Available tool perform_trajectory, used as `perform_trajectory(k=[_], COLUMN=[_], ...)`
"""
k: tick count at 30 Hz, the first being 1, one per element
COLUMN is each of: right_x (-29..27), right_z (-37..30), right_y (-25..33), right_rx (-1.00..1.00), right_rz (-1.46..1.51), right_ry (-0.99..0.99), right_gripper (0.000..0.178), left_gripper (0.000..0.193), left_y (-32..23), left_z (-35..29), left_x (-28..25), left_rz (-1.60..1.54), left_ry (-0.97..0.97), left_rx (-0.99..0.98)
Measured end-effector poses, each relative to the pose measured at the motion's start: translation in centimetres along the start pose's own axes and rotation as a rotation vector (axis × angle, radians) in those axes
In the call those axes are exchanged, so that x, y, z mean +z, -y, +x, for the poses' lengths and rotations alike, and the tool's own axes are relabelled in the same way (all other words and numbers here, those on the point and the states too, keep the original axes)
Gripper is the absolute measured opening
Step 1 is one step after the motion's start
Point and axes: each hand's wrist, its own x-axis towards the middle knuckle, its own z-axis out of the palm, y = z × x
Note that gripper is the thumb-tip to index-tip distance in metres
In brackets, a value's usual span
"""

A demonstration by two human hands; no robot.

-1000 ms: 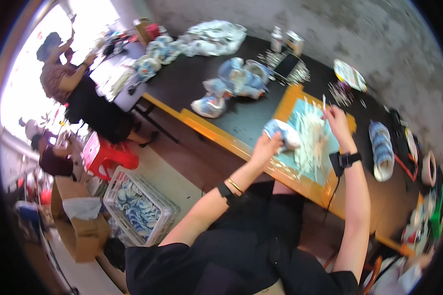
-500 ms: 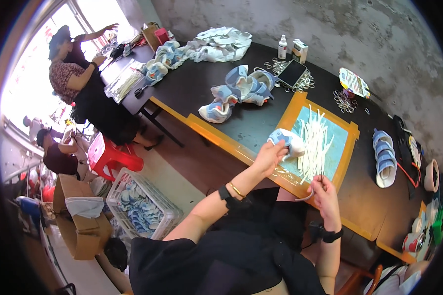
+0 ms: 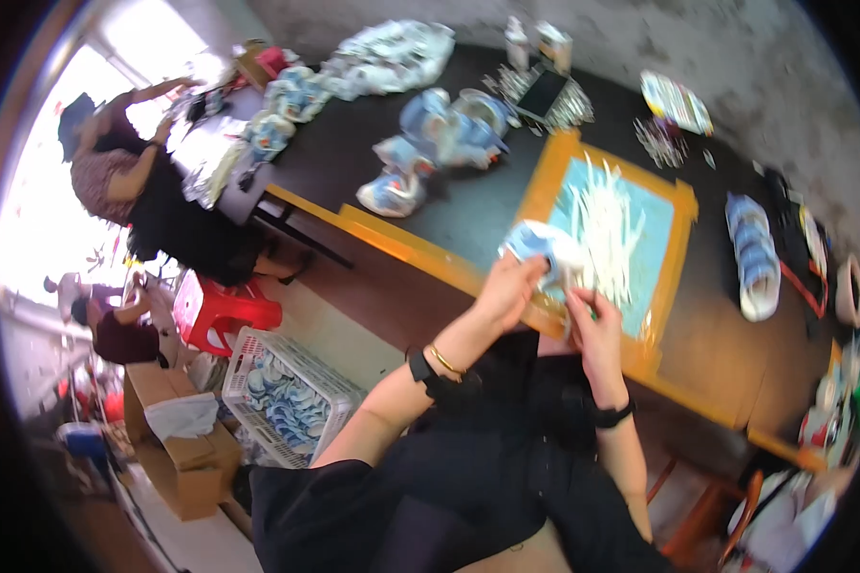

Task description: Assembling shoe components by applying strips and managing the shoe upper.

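Now the left hand (image 3: 506, 289) grips the blue-and-white shoe piece (image 3: 535, 239) above the near edge of the desk (image 3: 707, 363), just left and far of the right hand (image 3: 600, 339), whose fingers seemingly pinch a thin strip (image 3: 569, 322).

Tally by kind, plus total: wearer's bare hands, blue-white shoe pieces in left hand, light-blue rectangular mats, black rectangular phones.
Left hand, right hand: 2
Blue-white shoe piece: 1
Light-blue mat: 1
Black phone: 1
Total: 5
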Motion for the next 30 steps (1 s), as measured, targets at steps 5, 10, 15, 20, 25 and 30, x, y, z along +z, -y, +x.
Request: perform_trajectory(k=[5,10,15,20,25,30], right_x=[1.5,1.7,2.5,2.3,2.2,2.1], right_z=[1.2,1.4,2.3,2.7,2.7,2.8], right_y=[-0.8,-0.7,-0.9,-1.8,-1.4,-1.3], right_rx=[-0.085,-0.226,-0.173,-0.227,-0.161,-0.143], right_rz=[-0.148,-0.292,-0.330,-0.315,-0.341,-0.320], right_ry=[-0.063,-0.096,-0.067,-0.058,-0.035,-0.031], right_gripper=[0.019,0.019,0.019,0.018,0.019,0.019], left_gripper=[0.024,0.024,0.021,0.025,0.028,0.030], left_y=[-0.3,-0.2,-0.2,0.1,-0.1,0.0], left_z=[0.2,-0.2,-0.9,-0.8,-0.8,-0.8], left_x=[0.2,0.1,0.6,-0.5,0.0,0.2], left_rz=[0.063,0.087,0.053,0.006,0.028,0.082], left_ry=[0.002,0.031,0.042,0.055,0.074,0.073], left_rx=[0.013,-0.012,0.011,-0.025,-0.011,0.015])
